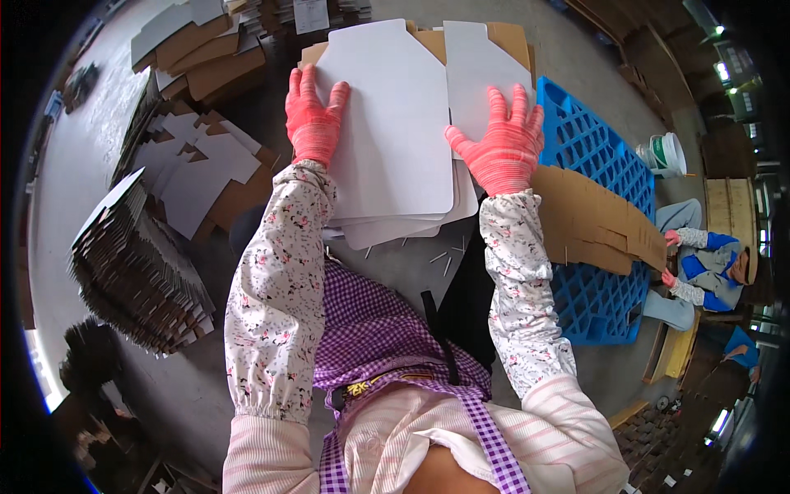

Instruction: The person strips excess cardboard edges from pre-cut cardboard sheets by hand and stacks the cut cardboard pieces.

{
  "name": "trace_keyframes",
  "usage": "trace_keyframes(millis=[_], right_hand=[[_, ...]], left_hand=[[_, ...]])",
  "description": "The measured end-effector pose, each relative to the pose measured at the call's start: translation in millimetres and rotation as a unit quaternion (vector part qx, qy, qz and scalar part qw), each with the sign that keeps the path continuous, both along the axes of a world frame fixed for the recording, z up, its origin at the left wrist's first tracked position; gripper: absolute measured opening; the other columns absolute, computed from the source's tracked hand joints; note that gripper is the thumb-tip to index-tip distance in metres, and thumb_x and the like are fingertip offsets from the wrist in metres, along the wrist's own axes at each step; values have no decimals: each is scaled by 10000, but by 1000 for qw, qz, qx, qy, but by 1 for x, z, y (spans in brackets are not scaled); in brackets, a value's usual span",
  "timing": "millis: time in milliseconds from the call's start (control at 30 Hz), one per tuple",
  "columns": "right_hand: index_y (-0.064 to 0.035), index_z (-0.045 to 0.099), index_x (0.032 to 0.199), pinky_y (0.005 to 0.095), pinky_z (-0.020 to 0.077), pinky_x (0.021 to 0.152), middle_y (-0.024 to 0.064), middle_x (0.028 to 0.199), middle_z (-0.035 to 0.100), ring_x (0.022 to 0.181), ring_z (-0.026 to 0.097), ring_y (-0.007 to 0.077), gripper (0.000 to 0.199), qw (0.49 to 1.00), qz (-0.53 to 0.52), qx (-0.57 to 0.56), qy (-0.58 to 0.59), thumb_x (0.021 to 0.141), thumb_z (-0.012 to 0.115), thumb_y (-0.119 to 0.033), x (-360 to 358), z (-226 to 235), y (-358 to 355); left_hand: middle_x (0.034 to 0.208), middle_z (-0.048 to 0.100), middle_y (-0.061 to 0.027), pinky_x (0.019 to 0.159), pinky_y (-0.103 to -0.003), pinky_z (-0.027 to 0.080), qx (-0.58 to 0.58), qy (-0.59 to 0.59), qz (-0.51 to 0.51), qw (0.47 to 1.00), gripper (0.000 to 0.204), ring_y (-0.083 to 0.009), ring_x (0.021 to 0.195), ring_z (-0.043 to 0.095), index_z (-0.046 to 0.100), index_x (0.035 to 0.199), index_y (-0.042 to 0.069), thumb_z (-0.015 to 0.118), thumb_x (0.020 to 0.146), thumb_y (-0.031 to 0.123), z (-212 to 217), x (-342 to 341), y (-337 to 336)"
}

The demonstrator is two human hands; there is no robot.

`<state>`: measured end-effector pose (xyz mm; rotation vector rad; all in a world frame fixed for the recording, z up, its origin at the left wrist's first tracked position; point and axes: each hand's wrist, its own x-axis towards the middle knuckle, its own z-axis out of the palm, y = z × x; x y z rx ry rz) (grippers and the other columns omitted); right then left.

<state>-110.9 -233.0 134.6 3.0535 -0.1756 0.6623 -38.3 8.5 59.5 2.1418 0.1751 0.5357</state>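
Before me lies a stack of die-cut cardboard sheets, white on top with brown board showing at the far edge. My left hand, in a coral-red knit glove, rests with fingers spread on the left edge of the large white cardboard sheet. My right hand, gloved alike, lies with fingers apart on a narrower white cardboard piece to its right. A slit or gap runs between these two; I cannot tell whether they are joined. More white sheets stick out unevenly at the near edge.
A blue plastic pallet stands at the right, brown cardboard over it, held by a co-worker. A bundle of cardboard and loose cut sheets lie left. Small scraps litter the floor. A white bucket sits far right.
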Motion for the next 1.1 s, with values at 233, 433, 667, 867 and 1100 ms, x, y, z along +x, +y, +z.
trace_keyframes(millis=[233,433,667,867,1100], right_hand=[[-190,459,1345,587,286,1030,117,1464,301,1319,258,452,862,1000,-13,1,12,635,715,-609,0,-3,8],[-195,403,1385,565,298,1027,112,1470,297,1332,260,422,936,999,0,39,33,615,743,-602,1,5,-10],[-55,512,1237,428,412,979,167,1203,571,1135,514,361,538,956,-39,210,-200,810,696,-326,-32,-69,-167],[-167,327,1427,550,317,1006,107,1480,289,1337,264,403,1039,962,-233,20,141,596,764,-611,-110,-226,-216],[-123,472,1301,580,386,886,140,1422,376,1237,398,428,452,905,-368,-92,192,885,526,-292,-146,-293,-207]], left_hand=[[1363,499,-113,1079,-431,329,226,-211,-35,950,462,-311,1263,445,535,1280,93,610,835,193,11,-5,-7],[1229,600,-98,1029,-421,394,198,-325,-318,868,453,-300,1174,527,618,1178,100,523,753,-29,35,7,-76],[1183,638,-116,986,-340,460,212,-324,-345,855,290,-256,1136,586,671,1114,34,515,880,-34,42,17,-66],[1199,622,-138,965,-362,463,210,-273,-350,872,329,-279,1111,589,659,1131,37,479,881,-80,44,-1,-89],[1287,554,-175,1008,-390,448,234,-221,-350,880,315,-317,1192,530,604,1212,8,442,942,-21,49,-12,-86]])
